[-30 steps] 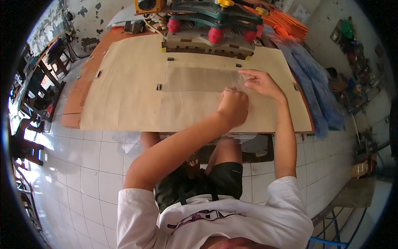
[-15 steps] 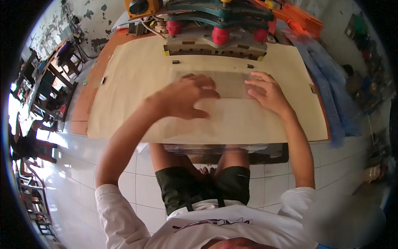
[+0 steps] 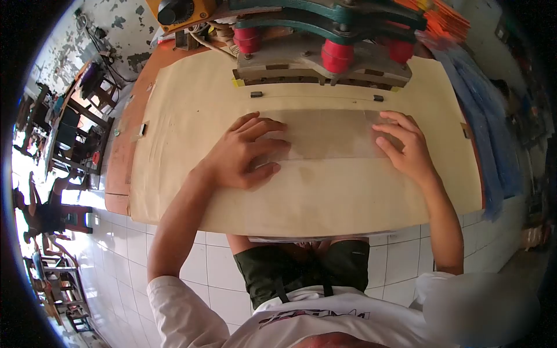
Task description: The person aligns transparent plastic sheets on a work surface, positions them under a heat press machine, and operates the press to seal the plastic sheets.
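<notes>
A clear plastic sheet (image 3: 328, 134) lies flat on the cream-coloured table cover (image 3: 174, 145), a straight crease or edge running along its near side. My left hand (image 3: 246, 148) rests over its left end, palm down, thumb and fingers spread. At the right end, my right hand (image 3: 406, 142) touches the sheet with its fingertips, its fingers apart. Fainter film seems to extend towards me below that line, though its limits are hard to make out. Neither hand is closed around anything.
Beyond the sheet stands a green press-like machine (image 3: 325, 20) with red cylindrical posts (image 3: 337, 55). Two small dark blocks (image 3: 256, 94) sit before it. An orange box with a dial (image 3: 177, 13) is at back left; blue plastic (image 3: 493, 127) hangs at the right edge.
My left hand, blurred before, has come to rest on the sheet's left end. The right hand remains at the right end. My view has shifted, so the machine and sheet appear larger.
</notes>
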Tool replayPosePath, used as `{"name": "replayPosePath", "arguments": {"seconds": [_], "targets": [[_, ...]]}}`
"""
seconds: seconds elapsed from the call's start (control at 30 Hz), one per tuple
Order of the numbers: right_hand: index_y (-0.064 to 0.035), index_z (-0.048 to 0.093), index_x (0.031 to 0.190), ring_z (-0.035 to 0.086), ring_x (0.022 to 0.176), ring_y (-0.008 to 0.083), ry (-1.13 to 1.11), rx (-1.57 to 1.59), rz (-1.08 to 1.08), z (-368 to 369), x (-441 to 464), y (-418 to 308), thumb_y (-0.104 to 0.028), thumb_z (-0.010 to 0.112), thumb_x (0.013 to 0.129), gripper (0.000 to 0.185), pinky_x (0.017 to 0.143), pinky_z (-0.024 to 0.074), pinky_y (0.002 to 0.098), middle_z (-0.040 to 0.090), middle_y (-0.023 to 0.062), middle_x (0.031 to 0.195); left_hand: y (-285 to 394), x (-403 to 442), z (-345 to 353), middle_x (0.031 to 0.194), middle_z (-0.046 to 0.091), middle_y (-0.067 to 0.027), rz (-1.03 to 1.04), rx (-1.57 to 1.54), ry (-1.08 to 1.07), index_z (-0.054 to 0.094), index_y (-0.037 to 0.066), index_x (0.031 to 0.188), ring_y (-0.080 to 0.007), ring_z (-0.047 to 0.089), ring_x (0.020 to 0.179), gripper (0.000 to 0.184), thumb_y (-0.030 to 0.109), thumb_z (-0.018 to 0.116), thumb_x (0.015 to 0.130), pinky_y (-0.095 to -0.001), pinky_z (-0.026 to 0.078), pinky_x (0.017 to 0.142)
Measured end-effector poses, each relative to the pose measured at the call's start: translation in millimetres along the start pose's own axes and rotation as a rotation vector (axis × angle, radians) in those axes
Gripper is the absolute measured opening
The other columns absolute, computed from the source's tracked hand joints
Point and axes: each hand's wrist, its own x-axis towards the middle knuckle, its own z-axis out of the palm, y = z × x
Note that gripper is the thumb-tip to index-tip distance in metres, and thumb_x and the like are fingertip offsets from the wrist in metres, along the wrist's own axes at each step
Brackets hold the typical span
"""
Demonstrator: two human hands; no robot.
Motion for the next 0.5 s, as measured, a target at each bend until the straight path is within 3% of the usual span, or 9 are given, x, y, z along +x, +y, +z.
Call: {"name": "replayPosePath", "arguments": {"seconds": [0.3, 0.37, 0.5], "targets": [[-0.0073, 0.070, 0.111, 0.062, 0.097, 0.0236, 0.070, 0.029, -0.012, -1, 4, -5, -0.014, 0.070, 0.084, 0.027, 0.087, 0.0504, 0.0349, 0.061, 0.0092, 0.123, -5, 2, 1, 0.121, 0.060, -0.0104, -0.013, -0.046, 0.073, 0.068, 0.012, 0.105, -0.0316, 0.056, 0.114, 0.032, 0.019, 0.069, 0.073, -0.0515, 0.036, 0.109], [-0.0059, 0.060, 0.126, 0.061, 0.083, 0.0162, 0.118, 0.222, 0.151, -4, 5, -10, -0.012, 0.068, 0.086, 0.041, 0.079, 0.0504, 0.0292, 0.062, 0.0117, 0.122, -6, 2, 1, 0.121, 0.061, -0.0102, -0.031, -0.051, 0.075, 0.068, 0.012, 0.105, -0.0310, 0.056, 0.114, 0.033, 0.019, 0.069, 0.073, -0.0517, 0.036, 0.109], [-0.0041, 0.049, 0.136, 0.057, 0.072, 0.0081, 0.108, 0.408, 0.376, -3, 3, -3, -0.012, 0.066, 0.089, 0.050, 0.070, 0.0476, 0.0232, 0.064, 0.0119, 0.115, -10, 0, 2, 0.126, 0.059, -0.0126, -0.072, -0.088, 0.018, 0.067, 0.012, 0.109, -0.0324, 0.055, 0.120, 0.037, 0.020, 0.068, 0.074, -0.0557, 0.031, 0.110]]}}
